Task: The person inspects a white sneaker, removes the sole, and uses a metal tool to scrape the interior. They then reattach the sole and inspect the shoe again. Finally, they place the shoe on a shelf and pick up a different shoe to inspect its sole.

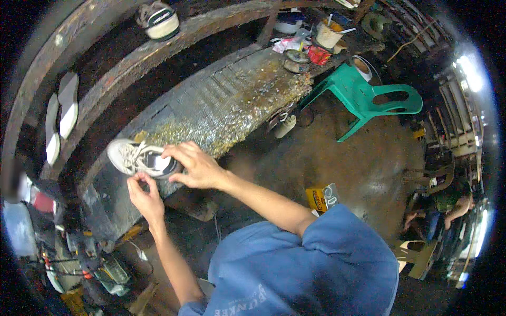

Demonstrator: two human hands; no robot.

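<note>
A pale off-white sneaker (124, 157) with loose-looking laces lies on the worn workbench (174, 113), toe to the left. My right hand (197, 167) is closed around its heel end, fingers over the collar and thumb at the near side. Close against the shoe's near side, my left hand (146, 196) is held in a pinch. Whatever sits between those fingertips is too small to make out. The shoe's heel is partly hidden by my right hand.
Crusted residue covers much of the bench. Insoles (68, 105) and another shoe (161, 22) rest on the ledge beyond. A can (297, 61) and a tub (329, 35) stand at the bench's far right, near a green plastic chair (363, 97). A yellow box (316, 199) lies on the floor.
</note>
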